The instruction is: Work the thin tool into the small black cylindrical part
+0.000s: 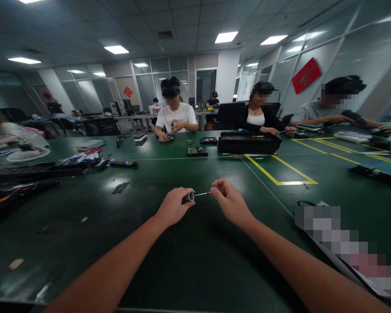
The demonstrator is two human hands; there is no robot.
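Observation:
My left hand (175, 204) is closed round a short dark cylinder (190, 197), whose pale-ringed round end faces right and looks like a flashlight head. Fingers and thumb of my right hand (230, 200) pinch a thin screwdriver (202, 194), with a bright metal shaft and a bit of red by the fingertips. The shaft points left, and its tip reaches the ringed end of the cylinder; whether it touches cannot be told. Most of the screwdriver's handle is hidden in the right hand. Both hands are above the green table (189, 261).
Across the table are a black open box (249, 142), a green circuit board part (197, 151) and several people at work. Tools and cables (81, 158) lie at the left. Yellow tape (295, 183) marks the right side. A partly blurred sheet (345, 256) lies near my right arm.

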